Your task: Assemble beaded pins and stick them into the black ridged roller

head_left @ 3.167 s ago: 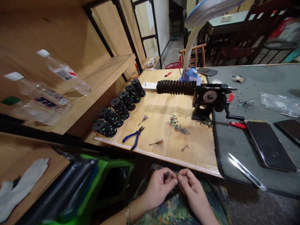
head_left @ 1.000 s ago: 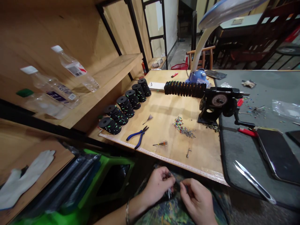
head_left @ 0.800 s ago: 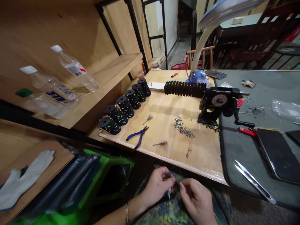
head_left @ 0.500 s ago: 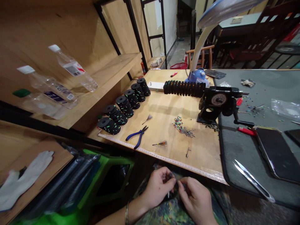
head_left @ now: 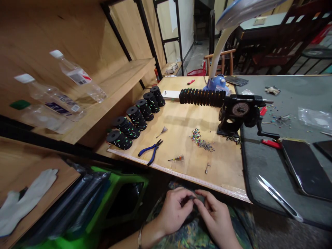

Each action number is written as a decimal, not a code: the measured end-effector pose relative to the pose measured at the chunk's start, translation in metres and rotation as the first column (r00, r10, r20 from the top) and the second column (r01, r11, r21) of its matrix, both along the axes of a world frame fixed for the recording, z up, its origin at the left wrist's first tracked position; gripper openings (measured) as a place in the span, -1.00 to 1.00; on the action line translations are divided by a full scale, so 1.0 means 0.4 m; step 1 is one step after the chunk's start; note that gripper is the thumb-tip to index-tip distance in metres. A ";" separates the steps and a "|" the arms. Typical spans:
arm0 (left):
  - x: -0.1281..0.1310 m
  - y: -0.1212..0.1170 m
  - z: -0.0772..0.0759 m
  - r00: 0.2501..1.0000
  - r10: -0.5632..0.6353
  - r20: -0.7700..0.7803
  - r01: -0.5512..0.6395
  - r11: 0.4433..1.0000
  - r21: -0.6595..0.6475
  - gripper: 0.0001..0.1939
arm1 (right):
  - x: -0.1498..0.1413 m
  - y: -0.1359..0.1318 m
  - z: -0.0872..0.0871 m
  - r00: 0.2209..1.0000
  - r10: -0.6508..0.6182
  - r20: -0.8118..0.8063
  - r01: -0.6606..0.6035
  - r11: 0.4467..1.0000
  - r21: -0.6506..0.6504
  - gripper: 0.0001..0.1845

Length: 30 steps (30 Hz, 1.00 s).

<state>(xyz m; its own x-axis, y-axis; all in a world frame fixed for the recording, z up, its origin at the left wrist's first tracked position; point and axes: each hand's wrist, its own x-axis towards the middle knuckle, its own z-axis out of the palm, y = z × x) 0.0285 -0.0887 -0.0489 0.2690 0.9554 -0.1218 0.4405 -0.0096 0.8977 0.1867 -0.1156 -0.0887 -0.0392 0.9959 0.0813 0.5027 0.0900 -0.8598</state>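
My left hand (head_left: pixel 176 210) and my right hand (head_left: pixel 213 215) meet over my lap, just off the table's front edge. Both are closed in a pinch, fingertips nearly touching, around something dark and too small to name. On the wooden table (head_left: pixel 181 135) ahead lie blue-handled pliers (head_left: pixel 153 151), two small bundles of fine wires, one (head_left: pixel 176 158) nearer and one (head_left: pixel 162 131) farther off, and a tiny metal piece (head_left: pixel 206 168). Beyond them is a pile of coloured beads and metal bits (head_left: pixel 201 140).
Several black foam spools (head_left: pixel 137 117) line the table's left side. A black hand-cranked winder (head_left: pixel 238 112) stands at right. On the grey mat (head_left: pixel 261 162) lie a scalpel-like blade (head_left: pixel 280 199) and a phone (head_left: pixel 306 169). Plastic bottles (head_left: pixel 52 97) rest on the left shelf.
My right hand's fingers have lifted slightly and drawn closer to the left fingertips. A pale bit seen under my left hand before no longer shows. The view has shifted a little.
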 end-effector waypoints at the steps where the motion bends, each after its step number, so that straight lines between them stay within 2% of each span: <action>1: 0.000 0.000 0.001 1.000 -0.007 -0.004 0.007 1.000 0.007 -0.83 | -0.001 0.001 0.001 1.000 0.007 -0.027 -0.007 1.000 -0.031 -0.62; 7: 0.000 0.004 0.000 0.999 -0.031 -0.016 0.032 0.999 0.021 -0.82 | -0.005 0.011 0.012 0.964 0.005 -0.267 -0.058 0.980 -0.192 -0.63; 13: 0.003 0.003 -0.001 0.999 -0.049 -0.018 0.049 0.999 0.012 -0.83 | -0.012 0.024 0.000 0.892 -0.164 -0.421 0.026 0.949 -0.316 -0.65; 18: 0.006 0.004 -0.003 0.999 -0.032 -0.011 0.032 0.999 0.002 -0.84 | -0.017 0.036 0.023 0.787 -0.285 -0.547 0.027 0.902 -0.431 -0.61; 20: 0.007 0.005 -0.006 0.999 -0.006 0.044 0.008 0.998 -0.055 -0.85 | -0.015 0.039 0.031 0.748 -0.324 -0.580 0.026 0.887 -0.462 -0.59; 22: 0.008 0.004 -0.011 0.989 0.039 0.142 -0.013 0.984 -0.177 -0.87 | -0.010 0.040 0.031 0.722 -0.348 -0.598 0.026 0.877 -0.479 -0.58; 25: 0.007 0.000 -0.020 0.958 0.115 0.261 -0.020 0.939 -0.343 -0.90 | 0.000 0.038 0.022 0.728 -0.362 -0.582 0.042 0.871 -0.490 -0.57; 30: 0.002 -0.004 -0.019 0.949 0.128 0.288 -0.011 0.927 -0.376 -0.92 | 0.008 0.033 0.019 0.801 -0.347 -0.487 0.092 0.876 -0.474 -0.58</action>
